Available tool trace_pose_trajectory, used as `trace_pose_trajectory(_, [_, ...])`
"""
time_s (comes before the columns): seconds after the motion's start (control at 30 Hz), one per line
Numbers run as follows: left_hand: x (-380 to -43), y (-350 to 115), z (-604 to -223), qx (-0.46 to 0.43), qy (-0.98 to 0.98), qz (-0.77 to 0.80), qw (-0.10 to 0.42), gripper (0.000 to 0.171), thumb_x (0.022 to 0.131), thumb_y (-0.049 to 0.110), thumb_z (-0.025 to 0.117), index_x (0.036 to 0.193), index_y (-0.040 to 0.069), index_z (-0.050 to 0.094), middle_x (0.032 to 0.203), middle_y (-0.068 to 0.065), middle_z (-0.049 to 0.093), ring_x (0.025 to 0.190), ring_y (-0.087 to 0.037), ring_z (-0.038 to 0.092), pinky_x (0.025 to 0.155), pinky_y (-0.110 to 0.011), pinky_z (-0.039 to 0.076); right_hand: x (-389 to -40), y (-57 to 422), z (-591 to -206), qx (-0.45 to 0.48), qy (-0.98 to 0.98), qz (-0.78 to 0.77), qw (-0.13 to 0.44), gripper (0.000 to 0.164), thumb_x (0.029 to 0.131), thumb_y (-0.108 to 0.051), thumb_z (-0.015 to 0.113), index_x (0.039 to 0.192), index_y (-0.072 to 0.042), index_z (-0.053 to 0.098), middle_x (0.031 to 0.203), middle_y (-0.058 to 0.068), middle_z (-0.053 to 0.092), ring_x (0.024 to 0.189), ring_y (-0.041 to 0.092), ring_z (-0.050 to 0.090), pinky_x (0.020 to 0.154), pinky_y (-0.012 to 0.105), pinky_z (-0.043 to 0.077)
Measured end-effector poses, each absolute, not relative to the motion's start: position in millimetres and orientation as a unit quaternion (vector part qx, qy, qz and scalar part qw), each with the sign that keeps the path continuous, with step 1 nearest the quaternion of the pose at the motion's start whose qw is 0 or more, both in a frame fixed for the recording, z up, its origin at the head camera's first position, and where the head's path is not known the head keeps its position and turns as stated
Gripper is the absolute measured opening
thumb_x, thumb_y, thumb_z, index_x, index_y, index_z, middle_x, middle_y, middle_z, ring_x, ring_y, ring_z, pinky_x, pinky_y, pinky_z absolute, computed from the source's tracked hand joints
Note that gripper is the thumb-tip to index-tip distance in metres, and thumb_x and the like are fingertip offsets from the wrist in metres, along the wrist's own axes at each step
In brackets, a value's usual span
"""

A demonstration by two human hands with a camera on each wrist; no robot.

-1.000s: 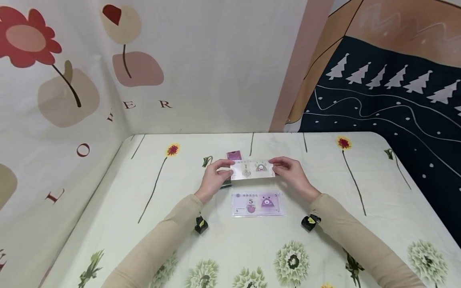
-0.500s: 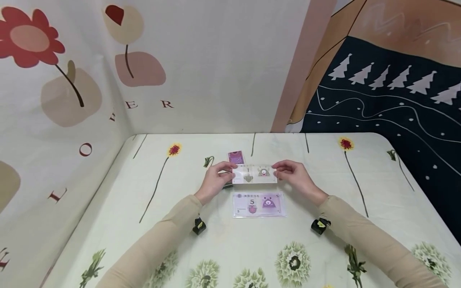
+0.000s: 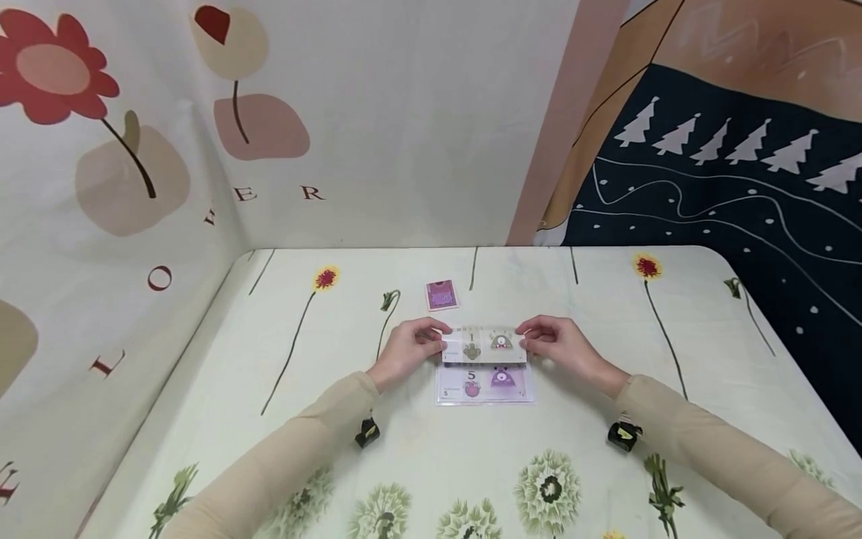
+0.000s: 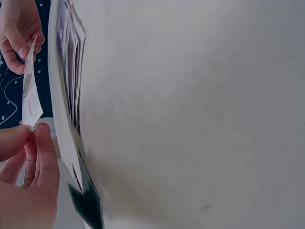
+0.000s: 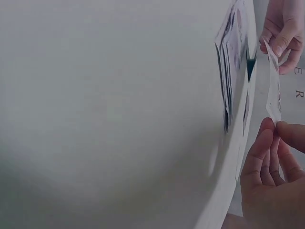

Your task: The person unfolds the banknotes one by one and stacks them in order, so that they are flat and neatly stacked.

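A white play-money note (image 3: 483, 346) marked 1 is stretched between both hands, raised off the table. My left hand (image 3: 407, 352) pinches its left end between thumb and fingers, and my right hand (image 3: 569, 352) pinches the right end the same way. Below it lies a purple play note (image 3: 486, 389) marked 5, its upper part covered by the white note in the head view. From the left wrist, that purple note tops a small stack of notes (image 4: 72, 71) on the table. The raised note (image 4: 31, 98) is seen nearly edge-on there.
A small purple card (image 3: 441, 295) lies on the flower-print tablecloth (image 3: 586, 464) beyond the hands. In the left wrist view a dark green flat thing (image 4: 88, 205) rests near the stack; the left hand hides it in the head view. A printed cloth wall (image 3: 404, 150) stands behind the table.
Both hands have brought the white note nearer to me and slightly right, so it now overlaps the purple note in view. The small purple card behind has come fully into sight.
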State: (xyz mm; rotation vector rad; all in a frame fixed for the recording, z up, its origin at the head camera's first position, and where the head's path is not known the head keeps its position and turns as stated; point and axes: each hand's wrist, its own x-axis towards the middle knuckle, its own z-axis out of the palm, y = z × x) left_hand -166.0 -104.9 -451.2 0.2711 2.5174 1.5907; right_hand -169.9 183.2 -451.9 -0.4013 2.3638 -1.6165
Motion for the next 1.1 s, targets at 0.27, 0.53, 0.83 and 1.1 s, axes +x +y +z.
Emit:
trace_pose_trajectory(0.27, [-157, -105, -452, 0.104, 0.839, 0.521, 0.115, 0.024, 0.082, -0.005, 0.071, 0.105, 0.003, 0.070, 0.081, -0.003, 0.066, 0.070, -0.015, 0.063, 0.066, -0.026, 0.053, -160, 186, -455, -0.141, 0.822, -0.533, 0.143, 0.019, 0.088, -0.001, 0.066, 0.106, 0.006, 0.065, 0.086, 0.009, 0.067, 0.074, 0.021, 0.065, 0.063, 0.026, 0.052])
trace_pose_trajectory(0.53, [-146, -106, -453, 0.110, 0.837, 0.519, 0.133, 0.023, 0.083, -0.005, 0.070, 0.105, 0.002, 0.070, 0.080, -0.003, 0.065, 0.068, -0.016, 0.063, 0.064, -0.026, 0.054, -152, 187, -453, -0.159, 0.827, -0.511, 0.171, 0.016, 0.089, -0.001, 0.066, 0.104, 0.002, 0.065, 0.083, 0.008, 0.067, 0.072, 0.023, 0.063, 0.058, 0.026, 0.050])
trace_pose_trajectory(0.83, [-137, -108, -455, 0.125, 0.829, 0.525, 0.143, 0.019, 0.083, -0.006, 0.070, 0.101, -0.001, 0.070, 0.076, -0.005, 0.065, 0.064, -0.018, 0.065, 0.062, -0.028, 0.056, -144, 188, -452, -0.183, 0.823, -0.504, 0.186, 0.016, 0.091, -0.006, 0.065, 0.106, 0.000, 0.066, 0.083, 0.008, 0.067, 0.070, 0.023, 0.062, 0.055, 0.027, 0.049])
trace_pose_trajectory(1.1, [-133, -107, -458, 0.123, 0.826, 0.527, 0.157, 0.017, 0.083, -0.008, 0.069, 0.099, -0.003, 0.070, 0.074, -0.005, 0.065, 0.062, -0.014, 0.064, 0.061, -0.027, 0.056, -144, 188, -458, -0.197, 0.827, -0.487, 0.198, 0.015, 0.092, -0.006, 0.063, 0.106, -0.003, 0.068, 0.081, 0.005, 0.066, 0.070, 0.021, 0.063, 0.057, 0.028, 0.051])
